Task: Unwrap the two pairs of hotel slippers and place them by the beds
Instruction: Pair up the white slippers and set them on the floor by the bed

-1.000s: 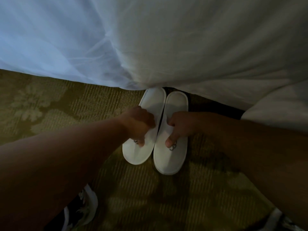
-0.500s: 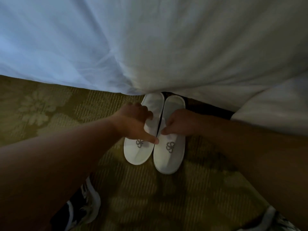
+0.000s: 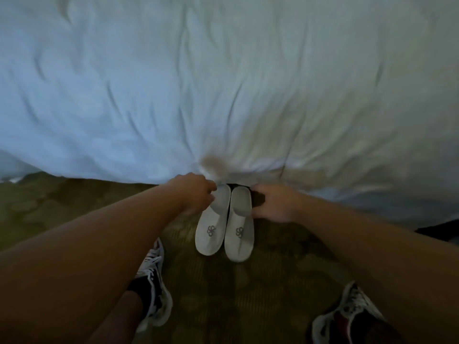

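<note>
The slippers (image 3: 224,223) lie side by side on the carpet (image 3: 248,306), long axes pointing at the bed (image 3: 223,83), toes at its edge, between left hand (image 3: 196,193) and right hand (image 3: 272,203), both grips loosely curled, holding nothing.

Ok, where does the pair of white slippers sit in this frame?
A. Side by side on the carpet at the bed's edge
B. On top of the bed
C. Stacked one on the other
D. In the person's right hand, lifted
A: the two slippers lie side by side on the carpet, one end at the bedding's edge.
</note>
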The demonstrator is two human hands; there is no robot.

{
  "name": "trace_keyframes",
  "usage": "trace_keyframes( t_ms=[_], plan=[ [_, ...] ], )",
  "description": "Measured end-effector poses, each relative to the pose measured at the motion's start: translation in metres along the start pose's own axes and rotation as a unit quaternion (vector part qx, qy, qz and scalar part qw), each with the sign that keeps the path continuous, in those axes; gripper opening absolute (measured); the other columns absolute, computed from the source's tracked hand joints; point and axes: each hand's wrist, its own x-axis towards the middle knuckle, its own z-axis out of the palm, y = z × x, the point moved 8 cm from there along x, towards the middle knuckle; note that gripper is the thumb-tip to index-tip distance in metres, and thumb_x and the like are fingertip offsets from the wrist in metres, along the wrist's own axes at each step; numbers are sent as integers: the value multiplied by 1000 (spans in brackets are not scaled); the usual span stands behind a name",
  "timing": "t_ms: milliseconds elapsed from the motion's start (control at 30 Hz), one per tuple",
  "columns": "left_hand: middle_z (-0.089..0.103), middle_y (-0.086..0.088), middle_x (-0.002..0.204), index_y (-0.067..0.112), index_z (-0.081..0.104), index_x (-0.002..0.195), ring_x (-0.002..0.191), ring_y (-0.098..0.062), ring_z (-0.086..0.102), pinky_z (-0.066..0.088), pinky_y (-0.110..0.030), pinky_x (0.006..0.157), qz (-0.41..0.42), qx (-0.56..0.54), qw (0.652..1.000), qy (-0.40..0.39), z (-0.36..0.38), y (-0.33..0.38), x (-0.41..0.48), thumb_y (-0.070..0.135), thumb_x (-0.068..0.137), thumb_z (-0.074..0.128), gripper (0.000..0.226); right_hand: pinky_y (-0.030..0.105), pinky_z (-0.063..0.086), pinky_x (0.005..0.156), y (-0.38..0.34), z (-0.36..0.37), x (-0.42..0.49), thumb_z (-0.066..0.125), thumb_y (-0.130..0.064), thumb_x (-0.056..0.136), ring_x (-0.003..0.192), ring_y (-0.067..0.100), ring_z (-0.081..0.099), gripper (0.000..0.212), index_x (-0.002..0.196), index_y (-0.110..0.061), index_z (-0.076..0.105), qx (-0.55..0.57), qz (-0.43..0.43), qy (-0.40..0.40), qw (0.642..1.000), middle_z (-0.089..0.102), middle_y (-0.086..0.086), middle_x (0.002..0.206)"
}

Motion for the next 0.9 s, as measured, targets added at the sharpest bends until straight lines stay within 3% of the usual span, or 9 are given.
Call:
trace_keyframes(
  t_ms=[167, 400, 500, 600, 733, 900],
  plan=[
    [53, -5, 132, 31, 50, 131, 119, -28, 49, 43, -45, 98, -7, 12, 999, 35, -38, 26, -91, 41, 95, 39, 39, 27, 44, 87, -12, -32, -87, 71, -43, 82, 124, 25, 52, 82, 151, -25, 29, 58, 12, 58, 997, 40, 7, 151],
    [48, -2, 140, 36, 46, 135, 129, -26, 41, 36, -46, 104, -27, 4, 996, 88, -58, 51, -176, 47, 91, 42, 45, 36, 32, 109, -20, -48, -182, 72, -45, 80, 143, 25, 27, 93, 153, -33, 16, 57, 5, 127, 990, 22, 2, 160],
    [34, -2, 153, 35, 36, 143, 141, -25, 26, 24, -47, 113, -32, -5, 988, 150, -64, 59, -195, 52, 89, 46, 57, 46, 17, 118, -19, -50, -210, 74, -53, 73, 149, 25, 7, 112, 151, -40, -6, 39, 3, 154, 987, 2, 2, 164],
    [10, -5, 161, 37, 19, 148, 148, -27, 3, 9, -51, 117, -52, -34, 976, 208, -68, 77, -223, 60, 85, 48, 73, 55, 4, 118, -18, -57, -244, 71, -65, 68, 150, 25, -8, 122, 146, -45, -21, -9, 8, 196, 981, -14, 2, 163],
    [-9, -8, 161, 36, 3, 150, 146, -31, -13, 2, -54, 116, -71, -29, 966, 246, -77, 106, -255, 65, 83, 48, 86, 56, 0, 116, -18, -70, -288, 68, -72, 65, 149, 25, -11, 124, 144, -45, -24, -17, 3, 233, 972, -19, 1, 162],
    [-16, -9, 160, 35, 0, 150, 145, -32, -19, -1, -56, 116, -35, 12, 950, 309, -115, 156, -286, 63, 83, 49, 88, 56, -3, 116, -21, -93, -342, 64, -71, 68, 149, 25, -11, 119, 143, -46, -25, -39, -10, 303, 952, -18, 2, 162]
  ],
)
